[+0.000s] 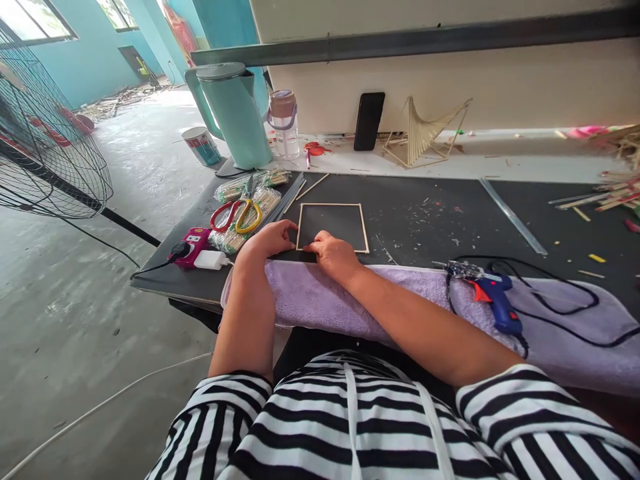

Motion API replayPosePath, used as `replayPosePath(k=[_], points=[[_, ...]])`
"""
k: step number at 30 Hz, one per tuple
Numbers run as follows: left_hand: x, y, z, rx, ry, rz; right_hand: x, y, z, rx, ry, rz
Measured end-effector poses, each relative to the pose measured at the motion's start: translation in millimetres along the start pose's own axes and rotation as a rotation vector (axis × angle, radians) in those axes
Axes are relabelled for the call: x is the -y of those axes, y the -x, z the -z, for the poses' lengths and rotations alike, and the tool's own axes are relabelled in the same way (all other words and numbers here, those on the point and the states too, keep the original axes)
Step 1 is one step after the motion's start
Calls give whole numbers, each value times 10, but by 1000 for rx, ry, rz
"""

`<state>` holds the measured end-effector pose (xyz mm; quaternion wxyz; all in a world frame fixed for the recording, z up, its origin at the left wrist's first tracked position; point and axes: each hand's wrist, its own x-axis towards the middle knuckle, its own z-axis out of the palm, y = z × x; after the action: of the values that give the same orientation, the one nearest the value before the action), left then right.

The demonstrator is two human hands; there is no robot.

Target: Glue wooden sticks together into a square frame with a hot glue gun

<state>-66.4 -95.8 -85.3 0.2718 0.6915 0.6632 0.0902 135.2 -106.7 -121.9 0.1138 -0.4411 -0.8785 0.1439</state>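
A square frame of thin wooden sticks [363, 228] lies flat on the dark table mat. At its near left corner, my left hand [270, 239] pinches the left stick between thumb and fingers. My right hand [337, 255] is closed over the near stick, just right of that corner, and hides part of it. Left of the frame are scissors [249, 207] with one red and one yellow handle, resting on plastic-wrapped bundles of sticks [227, 238]. A blue hot glue gun [500, 303] lies on the purple towel [305, 293], to the right of my forearm.
A pink power strip [194, 241] with a white plug sits near the left edge. Behind stand a teal kettle [233, 120], a bottle [284, 127], a black phone [369, 121] and a twisted stick model [423, 137]. A clear strip [513, 215] and loose sticks [613, 190] lie at right.
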Motion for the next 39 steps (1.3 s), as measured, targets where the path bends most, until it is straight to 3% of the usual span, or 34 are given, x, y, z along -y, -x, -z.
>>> replayPosePath(k=[39], points=[[66, -43, -30, -15, -13, -34, -22, 3, -9, -6, 5, 2]])
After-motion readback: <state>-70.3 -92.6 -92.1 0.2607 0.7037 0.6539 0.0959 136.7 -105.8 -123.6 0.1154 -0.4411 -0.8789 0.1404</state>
